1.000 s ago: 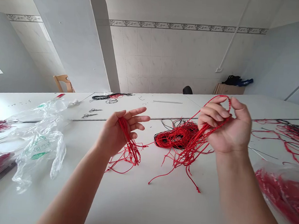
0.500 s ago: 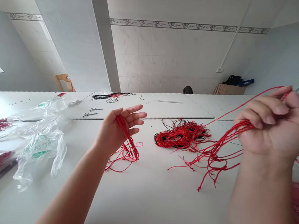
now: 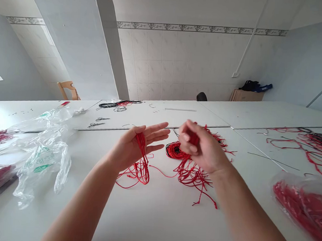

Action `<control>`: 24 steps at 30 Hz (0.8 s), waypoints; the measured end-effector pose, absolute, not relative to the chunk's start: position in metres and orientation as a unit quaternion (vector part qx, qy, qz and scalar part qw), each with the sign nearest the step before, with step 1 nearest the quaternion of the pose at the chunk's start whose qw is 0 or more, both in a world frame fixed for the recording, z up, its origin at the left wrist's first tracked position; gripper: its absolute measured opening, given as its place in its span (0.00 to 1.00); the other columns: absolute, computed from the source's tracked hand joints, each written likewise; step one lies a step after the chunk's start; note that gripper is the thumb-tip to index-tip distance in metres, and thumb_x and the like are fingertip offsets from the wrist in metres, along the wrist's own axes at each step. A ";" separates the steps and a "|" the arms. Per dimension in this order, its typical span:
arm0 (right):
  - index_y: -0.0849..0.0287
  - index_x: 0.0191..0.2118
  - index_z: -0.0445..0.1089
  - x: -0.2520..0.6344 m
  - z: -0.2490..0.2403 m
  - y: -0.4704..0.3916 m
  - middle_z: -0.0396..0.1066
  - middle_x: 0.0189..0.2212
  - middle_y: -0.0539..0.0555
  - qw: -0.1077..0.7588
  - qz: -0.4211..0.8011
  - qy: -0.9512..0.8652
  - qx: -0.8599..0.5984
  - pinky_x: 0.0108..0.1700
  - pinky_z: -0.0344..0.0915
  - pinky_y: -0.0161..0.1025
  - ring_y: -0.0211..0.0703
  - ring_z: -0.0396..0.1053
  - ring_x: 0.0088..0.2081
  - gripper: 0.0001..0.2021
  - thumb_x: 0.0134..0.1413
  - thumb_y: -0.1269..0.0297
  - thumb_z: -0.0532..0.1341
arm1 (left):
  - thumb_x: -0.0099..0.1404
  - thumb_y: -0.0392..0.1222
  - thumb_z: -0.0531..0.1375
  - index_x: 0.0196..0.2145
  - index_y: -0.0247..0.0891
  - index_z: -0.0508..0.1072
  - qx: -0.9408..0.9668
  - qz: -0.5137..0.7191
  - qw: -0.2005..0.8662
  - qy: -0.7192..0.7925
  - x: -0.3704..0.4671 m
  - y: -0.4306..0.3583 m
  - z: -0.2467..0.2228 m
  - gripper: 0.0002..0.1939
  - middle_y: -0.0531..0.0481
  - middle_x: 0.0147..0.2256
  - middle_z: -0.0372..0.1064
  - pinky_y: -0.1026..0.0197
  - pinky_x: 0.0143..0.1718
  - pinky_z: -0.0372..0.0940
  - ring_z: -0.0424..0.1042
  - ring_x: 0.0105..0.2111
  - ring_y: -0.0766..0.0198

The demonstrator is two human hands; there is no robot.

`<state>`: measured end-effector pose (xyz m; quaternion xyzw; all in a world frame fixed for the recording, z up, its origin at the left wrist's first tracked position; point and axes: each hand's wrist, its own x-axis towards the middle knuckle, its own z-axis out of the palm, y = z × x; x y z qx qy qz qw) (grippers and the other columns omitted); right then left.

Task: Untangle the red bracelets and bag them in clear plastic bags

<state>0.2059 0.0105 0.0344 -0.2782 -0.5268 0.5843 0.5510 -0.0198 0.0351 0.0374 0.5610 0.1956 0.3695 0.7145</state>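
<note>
My left hand has its fingers stretched out, while its thumb pins a looped bundle of red cords against the palm. The ends of that bundle dangle onto the white table. To its right, my right hand is slightly blurred and curled round another bunch of red cords, whose knotted ends hang below the fist. Behind the right hand lies a coil of red and black cords, partly covered by it. A single red strand runs along the table between the two bundles.
Crumpled plastic bags lie on the left, near small scissors. Black cords rest farther back. On the right are a bag of red cords and loose red and black cords. Table joints cross the surface.
My right hand has swung down and left from the far right, bringing its red cords near my left hand. The left hand has shifted slightly right, still holding its bundle.
</note>
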 end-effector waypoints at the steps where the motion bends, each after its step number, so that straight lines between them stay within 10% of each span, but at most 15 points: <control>1: 0.54 0.31 0.68 0.200 0.030 0.009 0.54 0.24 0.45 0.523 0.584 -0.548 -0.292 0.25 0.42 0.39 0.34 0.42 0.21 0.17 0.63 0.46 0.62 | 0.75 0.50 0.47 0.63 0.42 0.74 0.569 0.365 0.713 0.188 -0.020 0.035 0.037 0.27 0.44 0.64 0.69 0.43 0.65 0.57 0.56 0.69 0.44; 14: 0.51 0.40 0.73 0.160 0.007 0.000 0.72 0.38 0.49 0.442 0.489 -0.665 -0.351 0.47 0.64 0.41 0.42 0.68 0.42 0.07 0.64 0.54 0.64 | 0.70 0.47 0.53 0.59 0.39 0.78 0.540 0.377 0.714 0.237 -0.012 0.031 0.033 0.26 0.40 0.57 0.75 0.45 0.61 0.58 0.65 0.62 0.42; 24: 0.53 0.32 0.70 0.182 0.023 0.004 0.51 0.22 0.45 0.492 0.571 -0.581 -0.307 0.28 0.46 0.40 0.37 0.45 0.25 0.13 0.63 0.51 0.63 | 0.74 0.42 0.48 0.53 0.42 0.82 0.572 0.379 0.707 0.173 -0.011 0.032 0.035 0.24 0.46 0.61 0.72 0.43 0.63 0.59 0.62 0.65 0.43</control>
